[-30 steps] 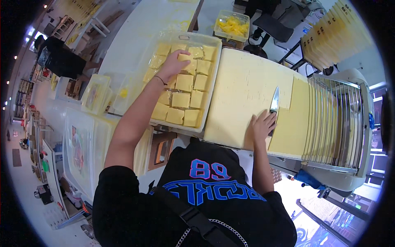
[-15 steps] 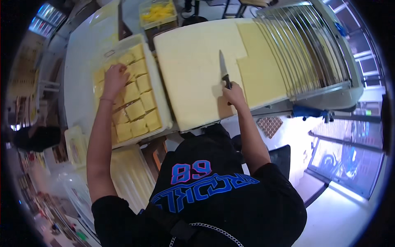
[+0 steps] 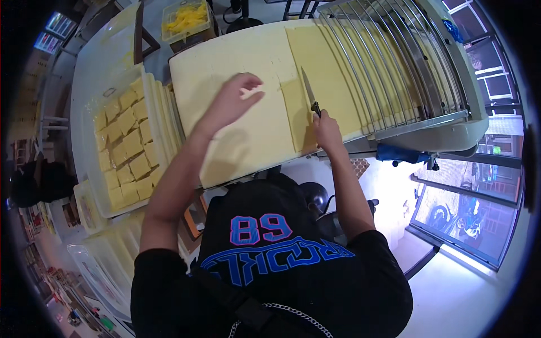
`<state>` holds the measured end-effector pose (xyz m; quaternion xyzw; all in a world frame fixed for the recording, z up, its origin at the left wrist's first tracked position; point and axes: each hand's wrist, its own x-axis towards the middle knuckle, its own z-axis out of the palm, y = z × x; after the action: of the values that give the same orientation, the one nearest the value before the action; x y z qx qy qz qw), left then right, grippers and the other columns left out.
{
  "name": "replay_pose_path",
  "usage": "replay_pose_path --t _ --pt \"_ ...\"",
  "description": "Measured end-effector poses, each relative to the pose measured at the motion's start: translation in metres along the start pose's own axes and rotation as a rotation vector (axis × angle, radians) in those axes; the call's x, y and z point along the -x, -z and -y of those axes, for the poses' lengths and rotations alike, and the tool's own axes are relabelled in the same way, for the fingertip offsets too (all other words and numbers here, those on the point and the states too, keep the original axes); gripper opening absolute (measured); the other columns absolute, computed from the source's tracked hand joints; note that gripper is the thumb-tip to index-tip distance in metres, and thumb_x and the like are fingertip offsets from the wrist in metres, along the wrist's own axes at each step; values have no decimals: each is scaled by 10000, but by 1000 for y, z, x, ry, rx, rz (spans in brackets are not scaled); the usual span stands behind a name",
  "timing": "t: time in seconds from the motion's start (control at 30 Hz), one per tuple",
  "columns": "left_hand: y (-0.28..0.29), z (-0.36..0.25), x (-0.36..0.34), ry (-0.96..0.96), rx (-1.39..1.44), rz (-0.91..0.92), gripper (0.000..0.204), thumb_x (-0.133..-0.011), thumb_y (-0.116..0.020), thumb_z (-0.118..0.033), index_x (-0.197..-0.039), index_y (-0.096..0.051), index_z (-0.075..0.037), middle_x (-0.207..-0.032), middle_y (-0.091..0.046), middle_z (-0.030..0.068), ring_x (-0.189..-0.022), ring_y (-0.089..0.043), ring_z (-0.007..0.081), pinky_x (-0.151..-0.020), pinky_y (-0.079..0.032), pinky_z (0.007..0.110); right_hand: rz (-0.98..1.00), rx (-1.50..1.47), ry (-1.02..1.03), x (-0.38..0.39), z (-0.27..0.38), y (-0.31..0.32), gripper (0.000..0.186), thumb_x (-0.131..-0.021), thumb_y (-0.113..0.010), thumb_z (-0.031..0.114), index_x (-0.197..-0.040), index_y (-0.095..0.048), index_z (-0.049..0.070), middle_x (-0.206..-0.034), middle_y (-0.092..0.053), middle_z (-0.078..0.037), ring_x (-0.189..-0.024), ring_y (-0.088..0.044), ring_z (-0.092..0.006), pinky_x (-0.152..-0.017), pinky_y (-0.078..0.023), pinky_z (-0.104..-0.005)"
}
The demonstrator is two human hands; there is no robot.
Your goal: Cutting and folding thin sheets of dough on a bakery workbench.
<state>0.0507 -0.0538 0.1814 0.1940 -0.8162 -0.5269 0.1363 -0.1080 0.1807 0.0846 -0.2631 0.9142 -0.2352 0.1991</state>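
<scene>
My right hand (image 3: 328, 130) grips the black handle of a knife (image 3: 307, 87), its blade pointing away from me over a flat yellow dough sheet (image 3: 321, 67). The sheet lies on the right part of a pale work belt (image 3: 225, 56); its left edge is stepped. Above the bare belt, left of the sheet, my left hand (image 3: 234, 100) hangs with fingers apart and nothing in them. To the left, a clear plastic bin (image 3: 145, 84) holds rows of pale yellow square dough pieces (image 3: 132, 143).
A metal rack of parallel bars (image 3: 389, 62) spans the belt's right end. Beyond the belt stands a tub of yellow trimmings (image 3: 187, 18). More clear plastic bins (image 3: 93, 259) are low at my left. A blue cloth-like thing (image 3: 401, 153) hangs below the rack.
My left hand has left the dough pieces in the bin and swung right, over the belt. The view has shifted right; my right hand still holds the knife, now over the sheet.
</scene>
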Motion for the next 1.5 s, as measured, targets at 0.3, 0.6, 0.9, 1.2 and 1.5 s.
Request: replay_pose_path --t 0.3,0.6,0.9,1.2,1.5 --pt "-129 87 -79 -80 -386 -41 373 -790 -670 -127 -1144 -576 -58 -1109 -595 142 -1038 -565 322 -910 -457 369 10 61 56 -24 3 1 337 -969 -428 305 -963 -500 -24 -769 -630 -274 -677 -611 -469 -629 -476 -537" --pt "-146 77 -106 35 -708 4 564 -704 -804 -311 -1164 -565 -89 -1072 -599 152 -1004 -566 349 -878 -449 408 36 -5 37 -54 11 -17 317 -974 -406 276 -959 -491 -29 -810 -634 -302 -751 -628 -494 -683 -498 -540" --pt "-132 79 -142 259 -733 378 502 -682 -820 -329 -1064 -602 -89 -1042 -611 136 -954 -584 334 -839 -457 406 161 49 41 51 -47 -19 281 -977 -418 259 -1002 -464 -17 -769 -622 -308 -688 -600 -510 -609 -449 -585" --pt "-142 103 -121 -14 -644 -72 345 -742 -772 -271 -1000 -649 -78 -960 -615 119 -853 -602 310 -790 -474 391 325 36 -183 145 -26 53 292 -989 -411 267 -1015 -477 -15 -833 -624 -306 -772 -581 -518 -690 -431 -572" --pt "-143 107 -101 -33 -550 -91 307 -777 -737 -240 -1024 -648 -80 -956 -618 123 -855 -595 311 -779 -476 401 98 74 35 2 0 25 374 -970 -406 313 -990 -513 -44 -837 -630 -300 -776 -595 -495 -706 -460 -542"
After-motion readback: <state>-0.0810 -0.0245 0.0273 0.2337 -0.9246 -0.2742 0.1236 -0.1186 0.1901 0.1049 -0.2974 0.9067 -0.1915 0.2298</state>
